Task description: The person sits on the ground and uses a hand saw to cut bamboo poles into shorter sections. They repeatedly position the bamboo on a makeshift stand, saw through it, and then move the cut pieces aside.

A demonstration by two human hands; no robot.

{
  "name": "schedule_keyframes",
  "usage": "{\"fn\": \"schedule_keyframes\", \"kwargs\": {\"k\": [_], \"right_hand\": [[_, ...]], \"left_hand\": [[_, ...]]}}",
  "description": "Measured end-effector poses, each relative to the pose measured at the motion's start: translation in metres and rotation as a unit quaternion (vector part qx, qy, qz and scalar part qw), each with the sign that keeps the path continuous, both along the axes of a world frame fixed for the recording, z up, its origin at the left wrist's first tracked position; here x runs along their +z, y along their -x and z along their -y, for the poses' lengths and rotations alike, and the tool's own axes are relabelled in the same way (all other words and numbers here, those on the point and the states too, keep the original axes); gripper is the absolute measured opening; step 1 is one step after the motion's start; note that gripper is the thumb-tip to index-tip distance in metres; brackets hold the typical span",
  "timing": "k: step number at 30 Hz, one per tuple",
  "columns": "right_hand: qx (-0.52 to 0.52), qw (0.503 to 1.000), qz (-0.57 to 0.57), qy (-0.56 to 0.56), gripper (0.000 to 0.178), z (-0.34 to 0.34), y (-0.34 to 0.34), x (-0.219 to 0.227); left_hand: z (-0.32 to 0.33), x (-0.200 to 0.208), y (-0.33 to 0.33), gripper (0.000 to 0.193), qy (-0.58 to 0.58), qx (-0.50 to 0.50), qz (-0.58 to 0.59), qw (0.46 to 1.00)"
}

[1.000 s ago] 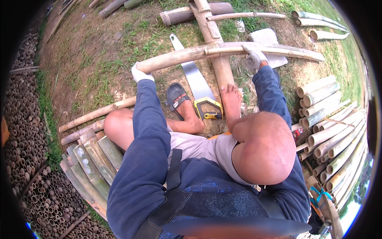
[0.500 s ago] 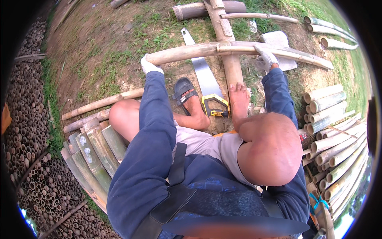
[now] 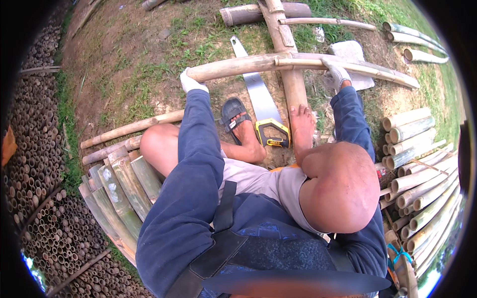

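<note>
A thick bamboo pole lies crosswise over another bamboo pole that runs away from me along the ground. My left hand, in a white glove, is closed round the crosswise pole's left end. Further right, my gloved right hand grips the same pole, together with a thin bamboo stick lying along its near side. My bare right foot presses on the near end of the lower pole. A handsaw with a yellow and black handle rests on the ground between my feet, its blade passing beneath the crosswise pole.
A pale stone block sits behind my right hand. Cut bamboo is stacked at the right and beside my left knee. A large heap of bamboo tubes fills the far left. A thick bamboo piece lies beyond.
The view has shifted slightly, so everything sits a little further right and lower. Both hands keep their hold on the crosswise pole.
</note>
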State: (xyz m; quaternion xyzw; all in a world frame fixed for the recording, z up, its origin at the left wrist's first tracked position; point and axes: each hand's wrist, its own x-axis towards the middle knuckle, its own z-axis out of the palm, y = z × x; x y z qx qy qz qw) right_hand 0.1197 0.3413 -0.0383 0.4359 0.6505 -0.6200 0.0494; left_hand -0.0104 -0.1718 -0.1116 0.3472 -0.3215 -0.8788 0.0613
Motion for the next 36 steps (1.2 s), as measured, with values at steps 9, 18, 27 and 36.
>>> {"fn": "schedule_keyframes", "kwargs": {"k": [9, 18, 27, 36], "right_hand": [[0.027, 0.999, -0.011, -0.036, 0.055, -0.002, 0.016, 0.002], [0.134, 0.966, -0.030, -0.219, 0.055, -0.015, 0.043, -0.017], [0.104, 0.950, -0.059, -0.289, 0.067, -0.014, 0.046, -0.025], [0.029, 0.968, -0.075, -0.236, 0.062, -0.008, 0.045, -0.032]], "left_hand": [[-0.004, 0.009, -0.004, 0.044, 0.010, -0.004, -0.028, 1.000], [-0.003, 0.010, -0.001, 0.055, 0.032, -0.024, -0.016, 0.999], [-0.006, 0.016, -0.003, 0.068, 0.053, -0.018, -0.006, 0.998], [-0.008, 0.021, -0.006, 0.072, 0.077, -0.014, 0.012, 0.997]]}}
